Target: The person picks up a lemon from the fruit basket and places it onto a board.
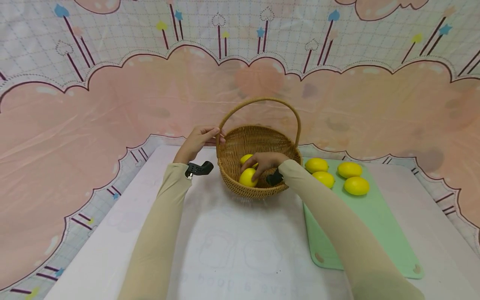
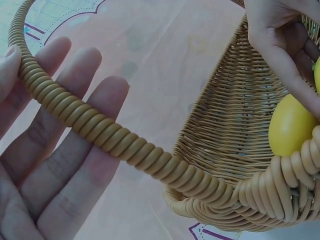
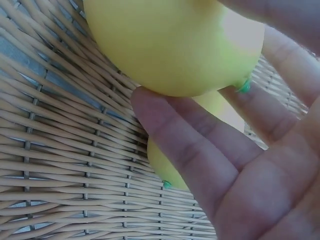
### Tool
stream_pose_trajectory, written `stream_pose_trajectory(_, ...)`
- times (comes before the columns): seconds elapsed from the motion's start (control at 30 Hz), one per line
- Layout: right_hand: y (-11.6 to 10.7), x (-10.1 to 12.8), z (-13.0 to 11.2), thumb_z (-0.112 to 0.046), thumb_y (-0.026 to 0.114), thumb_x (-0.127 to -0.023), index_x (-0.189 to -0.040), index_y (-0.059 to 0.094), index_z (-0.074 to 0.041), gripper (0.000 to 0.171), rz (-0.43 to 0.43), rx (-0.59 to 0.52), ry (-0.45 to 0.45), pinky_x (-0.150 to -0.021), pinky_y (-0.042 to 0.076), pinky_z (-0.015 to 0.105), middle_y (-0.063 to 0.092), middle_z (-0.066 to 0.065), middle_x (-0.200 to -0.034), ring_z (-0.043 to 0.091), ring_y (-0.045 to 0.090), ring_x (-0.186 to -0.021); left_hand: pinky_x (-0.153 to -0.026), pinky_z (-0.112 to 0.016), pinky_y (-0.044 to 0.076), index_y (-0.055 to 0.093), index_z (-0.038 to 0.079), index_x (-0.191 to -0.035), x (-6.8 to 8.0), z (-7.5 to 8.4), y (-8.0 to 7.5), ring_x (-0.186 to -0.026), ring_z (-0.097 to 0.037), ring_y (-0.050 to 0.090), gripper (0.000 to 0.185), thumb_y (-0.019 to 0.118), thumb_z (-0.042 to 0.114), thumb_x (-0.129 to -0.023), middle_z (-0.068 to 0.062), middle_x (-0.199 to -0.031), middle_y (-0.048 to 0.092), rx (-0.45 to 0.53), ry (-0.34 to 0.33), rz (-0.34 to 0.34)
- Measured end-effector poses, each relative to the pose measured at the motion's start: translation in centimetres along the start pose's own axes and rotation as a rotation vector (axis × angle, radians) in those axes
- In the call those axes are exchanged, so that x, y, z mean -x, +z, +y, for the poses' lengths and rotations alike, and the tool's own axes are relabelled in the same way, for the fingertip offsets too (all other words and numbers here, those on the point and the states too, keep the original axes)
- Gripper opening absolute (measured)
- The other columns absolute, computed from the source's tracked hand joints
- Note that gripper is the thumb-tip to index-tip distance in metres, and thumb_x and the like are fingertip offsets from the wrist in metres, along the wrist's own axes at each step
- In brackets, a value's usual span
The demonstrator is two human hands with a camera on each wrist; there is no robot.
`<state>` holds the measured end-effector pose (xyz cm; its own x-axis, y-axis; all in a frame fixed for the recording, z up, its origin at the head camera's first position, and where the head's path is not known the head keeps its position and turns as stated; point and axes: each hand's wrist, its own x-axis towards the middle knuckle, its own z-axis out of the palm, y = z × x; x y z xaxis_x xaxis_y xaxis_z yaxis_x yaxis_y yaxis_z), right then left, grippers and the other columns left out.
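Note:
A wicker basket (image 1: 273,143) stands mid-table. My left hand (image 1: 200,139) rests against the foot of its handle (image 2: 105,130). The fingers (image 2: 75,150) lie straight behind the handle and the thumb lies beside it. My right hand (image 1: 258,166) reaches into the basket and grips a yellow lemon (image 1: 247,178). In the right wrist view the fingers (image 3: 200,150) curl under that lemon (image 3: 170,45). A second lemon (image 1: 246,158) lies behind it on the basket floor. In the left wrist view the held lemon (image 2: 291,127) shows over the rim.
Several more lemons (image 1: 349,169) lie on a green mat (image 1: 356,233) right of the basket. The table has a white cover (image 1: 225,241) with its near edge in front of me. A pink patterned backdrop (image 1: 112,116) hangs behind and at both sides.

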<state>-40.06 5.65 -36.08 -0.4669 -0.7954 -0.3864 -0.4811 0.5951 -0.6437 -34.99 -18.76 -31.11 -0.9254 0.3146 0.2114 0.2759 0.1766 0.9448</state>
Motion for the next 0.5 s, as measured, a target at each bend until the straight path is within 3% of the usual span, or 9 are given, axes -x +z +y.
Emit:
stream_pose_trajectory(0.13, 0.01, 0.03, -0.05, -0.006, 0.069, -0.083, -0.131, 0.054, -0.006, 0.051, -0.002, 0.032, 0.012, -0.094, 0.050, 0.032, 0.050, 0.013, -0.138, 0.027, 0.048, -0.124, -0.086, -0.033, 0.055, 0.066, 0.007, -0.097, 0.07, -0.02, -0.09, -0.083, -0.014, 0.069, 0.026, 0.047, 0.025, -0.099, 0.008, -0.079, 0.069, 0.003, 0.002, -0.005)
stream_pose_trajectory(0.23, 0.03, 0.02, -0.03, -0.005, 0.070, -0.083, -0.131, 0.053, -0.005, 0.051, -0.007, 0.027, 0.029, -0.091, 0.052, 0.031, 0.051, 0.015, -0.136, 0.028, 0.051, -0.121, -0.085, -0.032, 0.055, 0.066, 0.010, -0.095, 0.11, -0.05, -0.12, -0.085, -0.016, 0.069, 0.025, 0.047, 0.026, -0.099, 0.007, -0.079, 0.069, 0.006, 0.001, -0.005)
stream_pose_trajectory(0.5, 0.11, 0.12, -0.26, -0.009, 0.074, -0.080, -0.125, 0.057, -0.007, 0.048, 0.039, 0.053, 0.065, -0.092, 0.051, 0.033, 0.054, 0.016, -0.131, 0.028, 0.053, -0.119, -0.088, -0.035, 0.054, 0.060, -0.009, -0.105, 0.05, -0.19, -0.14, -0.081, -0.008, 0.067, 0.036, 0.047, 0.024, -0.099, 0.008, -0.079, 0.069, 0.004, -0.005, -0.003)
